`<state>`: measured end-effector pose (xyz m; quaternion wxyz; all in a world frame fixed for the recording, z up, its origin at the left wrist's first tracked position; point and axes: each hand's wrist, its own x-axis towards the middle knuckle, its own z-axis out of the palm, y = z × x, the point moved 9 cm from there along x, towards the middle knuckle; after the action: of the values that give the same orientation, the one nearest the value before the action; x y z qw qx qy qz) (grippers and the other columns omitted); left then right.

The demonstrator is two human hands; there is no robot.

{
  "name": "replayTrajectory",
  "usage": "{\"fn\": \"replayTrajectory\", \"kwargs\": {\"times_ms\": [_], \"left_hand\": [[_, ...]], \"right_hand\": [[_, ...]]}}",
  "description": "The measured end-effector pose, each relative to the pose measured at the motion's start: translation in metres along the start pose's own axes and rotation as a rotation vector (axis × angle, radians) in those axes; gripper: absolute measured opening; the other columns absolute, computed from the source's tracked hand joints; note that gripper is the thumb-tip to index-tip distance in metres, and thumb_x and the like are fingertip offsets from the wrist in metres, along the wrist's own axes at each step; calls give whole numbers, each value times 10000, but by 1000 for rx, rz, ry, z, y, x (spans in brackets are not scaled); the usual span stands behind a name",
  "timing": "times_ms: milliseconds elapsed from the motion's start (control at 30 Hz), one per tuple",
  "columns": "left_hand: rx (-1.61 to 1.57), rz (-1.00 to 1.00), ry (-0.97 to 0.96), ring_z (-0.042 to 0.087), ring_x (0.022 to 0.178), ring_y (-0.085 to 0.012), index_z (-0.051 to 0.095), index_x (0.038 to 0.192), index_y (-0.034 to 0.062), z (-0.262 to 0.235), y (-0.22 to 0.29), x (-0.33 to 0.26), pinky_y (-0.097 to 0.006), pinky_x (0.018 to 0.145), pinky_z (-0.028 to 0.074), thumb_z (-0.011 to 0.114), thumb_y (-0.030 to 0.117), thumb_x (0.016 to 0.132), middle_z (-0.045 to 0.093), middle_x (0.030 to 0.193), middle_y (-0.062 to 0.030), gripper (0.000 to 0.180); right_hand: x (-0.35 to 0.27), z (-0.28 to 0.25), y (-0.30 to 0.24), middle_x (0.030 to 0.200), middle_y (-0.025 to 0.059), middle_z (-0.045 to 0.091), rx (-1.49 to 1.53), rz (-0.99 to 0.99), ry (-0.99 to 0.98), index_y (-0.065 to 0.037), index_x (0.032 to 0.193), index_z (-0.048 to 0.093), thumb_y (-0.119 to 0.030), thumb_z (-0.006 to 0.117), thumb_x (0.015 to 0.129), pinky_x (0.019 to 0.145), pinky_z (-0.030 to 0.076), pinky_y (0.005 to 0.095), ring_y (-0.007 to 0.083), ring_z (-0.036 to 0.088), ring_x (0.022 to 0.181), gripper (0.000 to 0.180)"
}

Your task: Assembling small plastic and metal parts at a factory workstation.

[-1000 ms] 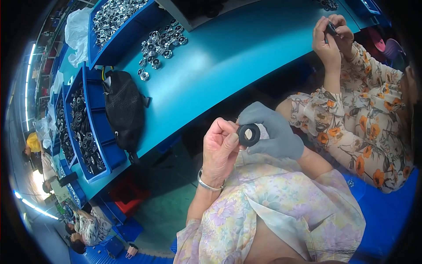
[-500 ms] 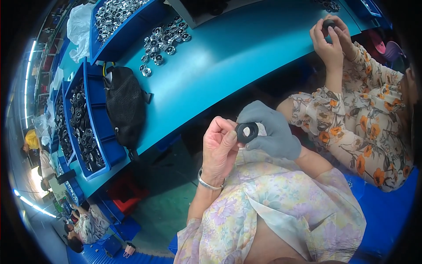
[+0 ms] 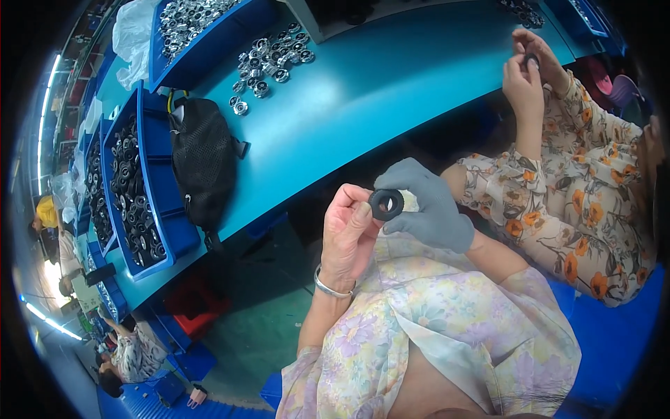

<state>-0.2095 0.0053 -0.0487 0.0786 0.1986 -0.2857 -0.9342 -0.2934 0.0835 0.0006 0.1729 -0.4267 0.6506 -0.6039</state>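
A small black ring (image 3: 386, 205) with a round hole through it is held up in front of my chest, beyond the table's near edge. My left hand (image 3: 349, 234), bare and with a silver bracelet at the wrist, pinches the ring's left side between thumb and fingers. Wearing a grey glove, my right hand (image 3: 429, 206) grips the same ring from the right, thumb below and fingers above. Something pale shows behind the ring, between the gloved fingers; I cannot make out what it is.
Shiny metal parts (image 3: 269, 59) lie loose on the blue-green table (image 3: 335, 91). Blue bins hold more metal parts (image 3: 192, 24) and black rings (image 3: 132, 195). A black mesh bag (image 3: 202, 157) lies at the table's left. On the right, a co-worker's hands (image 3: 527, 73) hold a small dark part.
The black ring has turned slightly between my hands, its hole now showing narrower. My hands stay nearly in place. The view has shifted a little, and the co-worker's hands have moved.
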Motion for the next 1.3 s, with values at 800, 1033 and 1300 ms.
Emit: {"fn": "replayTrajectory", "kwargs": {"times_ms": [800, 1033, 1300], "left_hand": [[31, 180, -37, 587, 779, -117, 496, 955, 30, -7, 26, -32, -257, 728, 483, 704, 105, 841, 620, 901, -74, 249], [254, 268, 71, 597, 777, -117, 519, 995, 4, -2, 30, -40, -250, 743, 495, 649, 93, 881, 618, 924, -86, 194], [773, 525, 94, 523, 856, -116, 536, 1021, -27, 16, 49, -57, -241, 783, 455, 643, -8, 836, 509, 1048, -87, 215]], "right_hand": [[0, 30, -22, 1029, 72, 576, 22, -68, -104, -80, 1148, 572, -76, 762, 649, 776, 501, 316, 208, 586, 907, 534], [-20, 34, 3, 1005, 68, 571, 507, 317, -77, -44, 1149, 550, -110, 760, 680, 788, 468, 297, 143, 553, 906, 518], [-33, 47, 13, 1040, 62, 574, 1109, 415, -69, -10, 1192, 514, -254, 713, 819, 884, 451, 270, 130, 547, 966, 489]]}}
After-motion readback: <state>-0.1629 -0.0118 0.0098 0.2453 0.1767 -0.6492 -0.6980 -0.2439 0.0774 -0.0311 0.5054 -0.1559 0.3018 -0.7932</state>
